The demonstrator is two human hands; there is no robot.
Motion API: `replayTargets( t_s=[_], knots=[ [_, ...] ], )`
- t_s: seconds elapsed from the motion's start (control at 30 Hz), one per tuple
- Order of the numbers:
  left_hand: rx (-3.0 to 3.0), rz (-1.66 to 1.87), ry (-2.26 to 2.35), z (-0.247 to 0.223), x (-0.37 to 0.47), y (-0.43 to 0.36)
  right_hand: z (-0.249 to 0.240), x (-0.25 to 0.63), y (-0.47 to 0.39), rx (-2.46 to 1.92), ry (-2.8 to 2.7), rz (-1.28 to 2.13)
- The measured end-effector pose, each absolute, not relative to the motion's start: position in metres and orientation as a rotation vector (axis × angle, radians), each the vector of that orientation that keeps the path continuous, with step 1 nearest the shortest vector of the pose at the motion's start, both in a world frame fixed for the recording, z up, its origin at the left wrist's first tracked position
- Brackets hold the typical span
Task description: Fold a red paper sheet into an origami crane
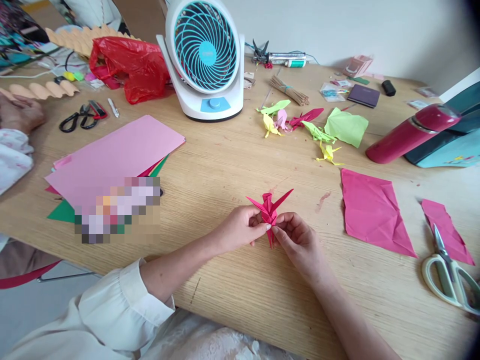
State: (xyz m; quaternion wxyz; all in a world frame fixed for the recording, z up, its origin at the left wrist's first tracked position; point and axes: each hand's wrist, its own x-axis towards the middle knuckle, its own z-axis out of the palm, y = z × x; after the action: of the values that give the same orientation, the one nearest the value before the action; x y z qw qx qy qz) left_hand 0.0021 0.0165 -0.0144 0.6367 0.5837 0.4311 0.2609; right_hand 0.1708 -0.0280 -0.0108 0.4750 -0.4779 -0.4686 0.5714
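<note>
A folded red-pink paper figure (267, 209), with several pointed arms spread upward and outward, is held just above the table near its front edge. My left hand (242, 227) pinches its left side, thumb on the front of the folds. From the right, my right hand (298, 239) grips the lower part between thumb and fingers, the two thumbs almost touching. A thin point of the paper hangs down between my hands. The fingers behind the figure are partly hidden.
A creased pink sheet (375, 212), a pink strip (446, 227) and scissors (446, 275) lie right. Beyond are folded paper figures (326, 152), a red flask (412, 132) and a fan (206, 55). Left are stacked coloured papers (120, 150) and another person's hand (22, 112).
</note>
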Motion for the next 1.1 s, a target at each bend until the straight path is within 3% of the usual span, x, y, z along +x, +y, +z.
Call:
replayTargets(
  t_s=[0.7,0.97,1.1],
  knots=[
    [1.167,0.607,0.943,-0.006,0.001,0.02,-0.017,0.174,-0.033,-1.149,-1.24,1.31],
    [0.965,0.58,0.827,0.001,0.0,0.019,-0.014,0.177,-0.038,-1.196,-1.696,0.709],
    [0.935,0.556,0.765,0.004,-0.001,0.019,-0.011,0.179,-0.038,-1.173,-1.784,0.565]
  ],
)
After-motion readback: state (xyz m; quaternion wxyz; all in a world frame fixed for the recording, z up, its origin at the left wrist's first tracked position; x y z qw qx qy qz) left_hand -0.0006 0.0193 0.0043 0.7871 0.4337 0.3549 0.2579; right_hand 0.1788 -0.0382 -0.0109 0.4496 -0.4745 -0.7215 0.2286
